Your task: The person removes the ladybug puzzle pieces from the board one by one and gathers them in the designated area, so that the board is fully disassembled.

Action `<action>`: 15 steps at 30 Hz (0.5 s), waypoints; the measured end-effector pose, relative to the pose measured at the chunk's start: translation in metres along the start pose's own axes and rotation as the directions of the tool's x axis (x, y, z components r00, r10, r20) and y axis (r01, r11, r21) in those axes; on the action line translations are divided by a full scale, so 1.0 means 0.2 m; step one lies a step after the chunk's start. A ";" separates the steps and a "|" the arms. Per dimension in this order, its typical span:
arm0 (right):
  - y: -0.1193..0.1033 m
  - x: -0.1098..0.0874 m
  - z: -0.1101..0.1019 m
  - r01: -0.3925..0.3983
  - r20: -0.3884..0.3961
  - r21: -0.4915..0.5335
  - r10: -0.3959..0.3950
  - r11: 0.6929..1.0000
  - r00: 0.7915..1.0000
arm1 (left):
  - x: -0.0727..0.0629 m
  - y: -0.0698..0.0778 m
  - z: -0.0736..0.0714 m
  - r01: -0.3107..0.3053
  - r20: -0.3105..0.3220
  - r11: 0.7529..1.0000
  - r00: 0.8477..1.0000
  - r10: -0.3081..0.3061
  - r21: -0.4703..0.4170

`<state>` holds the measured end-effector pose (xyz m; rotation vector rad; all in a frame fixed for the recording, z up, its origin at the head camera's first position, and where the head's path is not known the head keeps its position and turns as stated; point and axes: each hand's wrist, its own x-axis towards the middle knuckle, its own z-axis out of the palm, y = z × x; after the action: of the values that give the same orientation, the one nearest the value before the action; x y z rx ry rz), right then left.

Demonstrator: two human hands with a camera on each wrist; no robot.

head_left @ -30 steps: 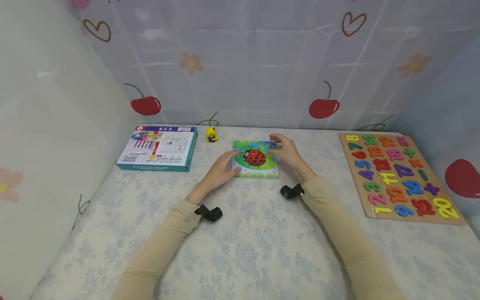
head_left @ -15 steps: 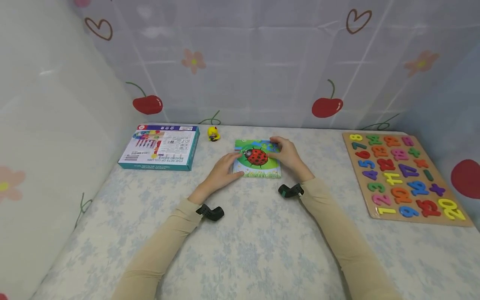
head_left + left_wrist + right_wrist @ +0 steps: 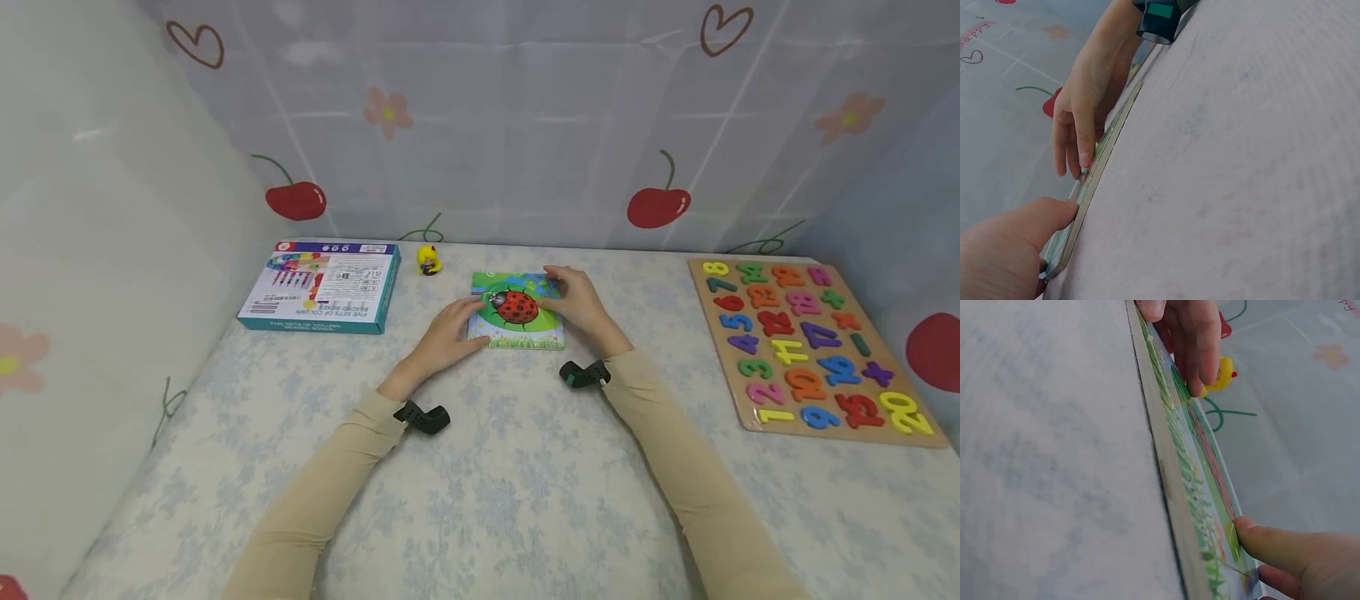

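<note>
A square ladybug picture board (image 3: 517, 310) lies flat on the cloth, green with a red spotted beetle and a grassy lower edge. My left hand (image 3: 442, 340) holds its left side, with the thumb near the front left corner and the fingers further back. On the opposite side, my right hand (image 3: 583, 308) grips the right edge, thumb over the picture and fingers towards the far corner. In the left wrist view, the board's pale, thick edge (image 3: 1100, 165) runs between both hands. The right wrist view shows the right thumb (image 3: 1266, 540) on the printed face.
A small yellow-haired figurine (image 3: 428, 260) stands behind the board to the left. Further left lies a flat teal-edged toy box (image 3: 322, 287). At the right is a wooden number board (image 3: 723, 367) with colourful digits. A printed curtain (image 3: 480, 158) hangs behind the table.
Both hands have settled closer onto the board's sides, the left thumb moving slightly inward along the front. The board stays in place; the head view has shifted slightly.
</note>
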<state>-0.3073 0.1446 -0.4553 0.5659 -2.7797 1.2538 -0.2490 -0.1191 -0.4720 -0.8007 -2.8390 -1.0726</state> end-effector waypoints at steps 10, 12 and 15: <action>-0.01 -0.01 0.01 -0.049 -0.024 0.049 0.051 0.998 0.998 | 0.00 0.01 0.00 0.016 0.001 1.000 1.000 -0.016 0.012; -0.01 -0.01 0.01 -0.059 -0.022 0.048 0.060 0.997 0.998 | 0.00 0.01 0.00 0.022 0.004 1.000 1.000 -0.022 0.021; -0.02 -0.02 0.00 -0.068 -0.021 0.030 0.068 0.997 0.997 | 0.00 0.02 0.00 0.023 0.011 0.998 1.000 -0.024 0.051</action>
<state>-0.3028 0.1434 -0.4534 0.4596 -2.7894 1.3067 -0.2476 -0.1176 -0.4697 -0.7738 -2.8797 -0.9967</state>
